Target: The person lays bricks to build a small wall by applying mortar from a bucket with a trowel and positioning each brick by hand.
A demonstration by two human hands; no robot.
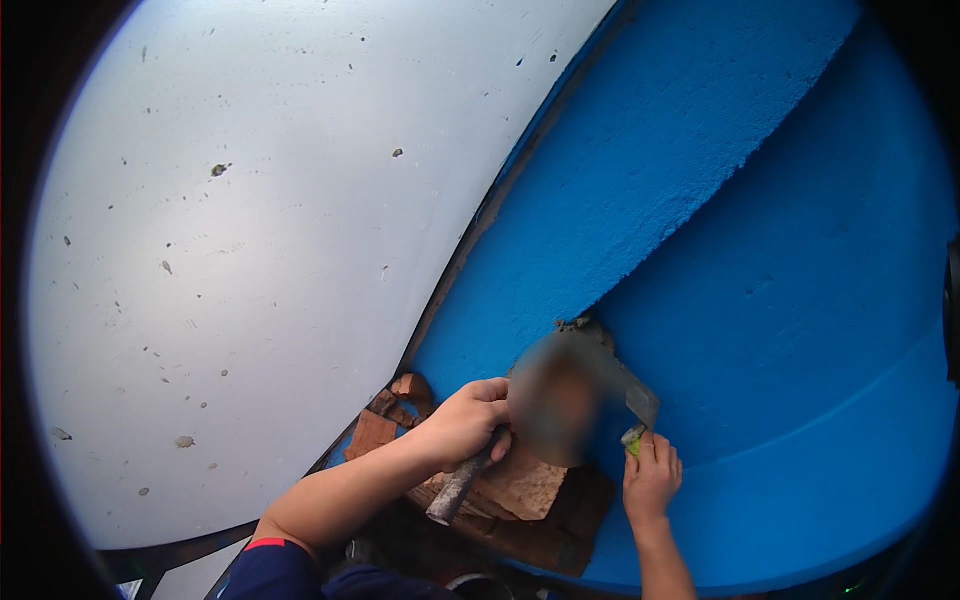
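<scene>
My left hand (pixel 470 425) is closed around a thick grey rod-like handle (pixel 458 492), whose lower end sticks out below the fingers. Its other end is lost in a blurred patch, so I cannot tell the tool's kind. Further right, my right hand (pixel 653 475) grips a trowel (pixel 641 402) by its green handle, the grey blade pointing up and left into the same blur. Reddish bricks (pixel 525 484) lie under and beside my left hand. At the top edge of the blur, a lump of grey mortar (pixel 585 325) sits against the blue wall.
A blue-painted wall (pixel 800 320) with a protruding blue slab (pixel 600 170) fills the right and upper side. On the left stands a large white panel (pixel 270 290) spattered with dark spots. Broken brick pieces (pixel 372 434) lie near its lower corner.
</scene>
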